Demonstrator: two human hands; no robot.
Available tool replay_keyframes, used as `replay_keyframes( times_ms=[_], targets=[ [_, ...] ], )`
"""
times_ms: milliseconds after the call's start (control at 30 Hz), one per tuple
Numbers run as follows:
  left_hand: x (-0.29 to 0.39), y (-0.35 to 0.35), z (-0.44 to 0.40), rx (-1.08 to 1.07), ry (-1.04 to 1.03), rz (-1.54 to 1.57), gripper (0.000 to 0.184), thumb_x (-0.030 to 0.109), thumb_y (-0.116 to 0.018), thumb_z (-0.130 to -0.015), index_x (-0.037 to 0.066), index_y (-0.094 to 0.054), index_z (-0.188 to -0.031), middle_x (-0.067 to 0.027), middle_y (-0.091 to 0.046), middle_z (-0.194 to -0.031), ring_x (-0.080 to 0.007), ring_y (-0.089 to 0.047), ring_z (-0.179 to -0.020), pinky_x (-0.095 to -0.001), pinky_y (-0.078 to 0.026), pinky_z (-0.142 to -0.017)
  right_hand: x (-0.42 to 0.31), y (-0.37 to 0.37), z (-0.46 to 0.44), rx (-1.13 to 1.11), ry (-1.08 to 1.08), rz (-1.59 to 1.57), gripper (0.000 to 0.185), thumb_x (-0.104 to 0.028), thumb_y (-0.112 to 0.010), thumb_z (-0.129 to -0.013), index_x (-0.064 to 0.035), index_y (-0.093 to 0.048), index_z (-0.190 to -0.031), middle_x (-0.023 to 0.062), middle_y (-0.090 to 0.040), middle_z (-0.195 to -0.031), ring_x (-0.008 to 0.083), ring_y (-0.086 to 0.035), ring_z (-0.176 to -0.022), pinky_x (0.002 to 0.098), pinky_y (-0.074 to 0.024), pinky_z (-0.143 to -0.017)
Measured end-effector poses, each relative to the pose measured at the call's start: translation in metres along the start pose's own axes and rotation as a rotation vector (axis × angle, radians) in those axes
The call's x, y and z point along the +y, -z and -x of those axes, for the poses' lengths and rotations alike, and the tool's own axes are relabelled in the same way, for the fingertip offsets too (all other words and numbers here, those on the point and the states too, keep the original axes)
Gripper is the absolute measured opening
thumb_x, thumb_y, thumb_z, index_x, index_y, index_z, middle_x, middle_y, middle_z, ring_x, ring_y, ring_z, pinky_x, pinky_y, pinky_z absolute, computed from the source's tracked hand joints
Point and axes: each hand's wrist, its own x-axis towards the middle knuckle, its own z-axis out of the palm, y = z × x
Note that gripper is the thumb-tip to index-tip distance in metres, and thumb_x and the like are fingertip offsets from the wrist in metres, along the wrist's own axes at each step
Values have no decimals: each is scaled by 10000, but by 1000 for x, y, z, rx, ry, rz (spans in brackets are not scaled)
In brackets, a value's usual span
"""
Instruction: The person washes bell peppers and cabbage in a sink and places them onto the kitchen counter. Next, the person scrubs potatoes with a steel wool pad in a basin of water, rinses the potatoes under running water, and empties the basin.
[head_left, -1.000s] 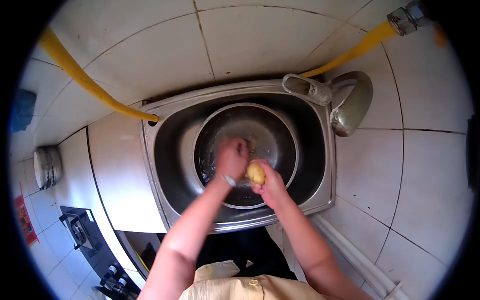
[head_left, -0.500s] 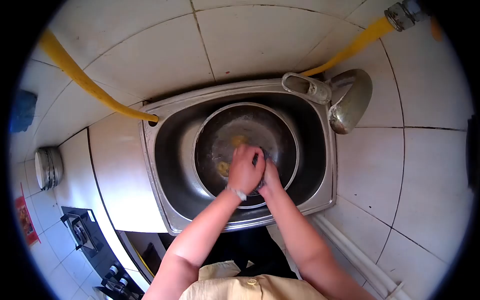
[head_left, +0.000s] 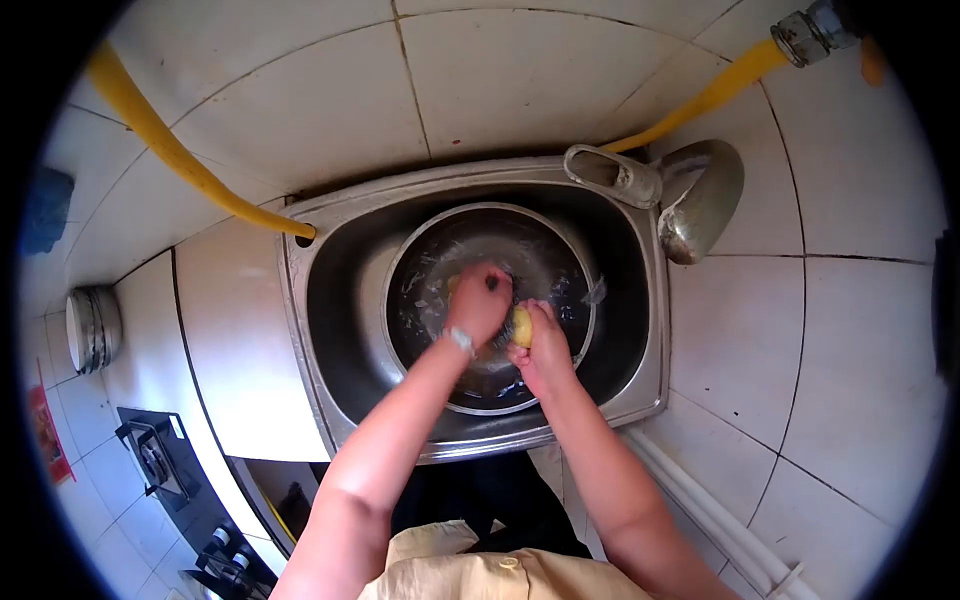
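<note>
From my seat, with twelve o'clock pointing away from the wearer, I have the yellow potato [head_left: 522, 327] in the right hand [head_left: 547, 345], over the steel bowl [head_left: 392, 330] and a little to the four o'clock side of the bowl's middle. The right grip is firm enough to read: thumb and fingers pinch the potato, leaving its face toward nine o'clock bare. I judge its long axis to run roughly from twelve to six, though the fingers cover part of it, so I trust that only loosely.

The left hand [head_left: 482, 300] is what I measure everything against. From it the potato lies at about four o'clock, just beside the knuckles; whether they touch I can't tell. Its fingers look bunched, with a dark patch [head_left: 491, 283] near the thumb, but blur stops me telling whether they close on anything. The right hand is plainly the nearer, since it has the potato; from its palm the potato sits toward ten or eleven.

Under both hands I see streaks of water [head_left: 440, 265] in the bowl, which stands inside the sink [head_left: 300, 345]. The tap [head_left: 703, 205] is well apart from the hands, toward two o'clock
</note>
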Motion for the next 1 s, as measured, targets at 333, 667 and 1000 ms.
replay_keyframes(
  times_ms=[333,667,1000],
  targets=[
    [-27,32,-16,61,-101,-252,93,103,-586,-785,41,-610,-850,-202,-580,-915,-376,-556,-897,-434,-449,-789,-15,21,-7,-524,-300,-210,323,-437,-472,-939,-136,-566,-1006,117,-600,-879,106,-455,-539,192,-320,-417],
    [-36,33,47,-132,-114,-426,116,111,-592,-813,53,-592,-914,-172,-562,-958,-362,-526,-989,-407,-421,-883,-8,8,-89,-96,228,718,299,-192,-607,-842,-87,-554,-1117,85,-600,-989,170,-581,-791,282,-482,-640],
    [0,75,59,330,50,-34,75,84,-567,-867,27,-580,-914,-117,-570,-928,-263,-557,-905,-319,-423,-834,-14,3,-22,-622,-322,-399,392,-333,-389,-912,-33,-544,-1110,115,-604,-837,138,-463,-552,233,-380,-482]
  ],
)
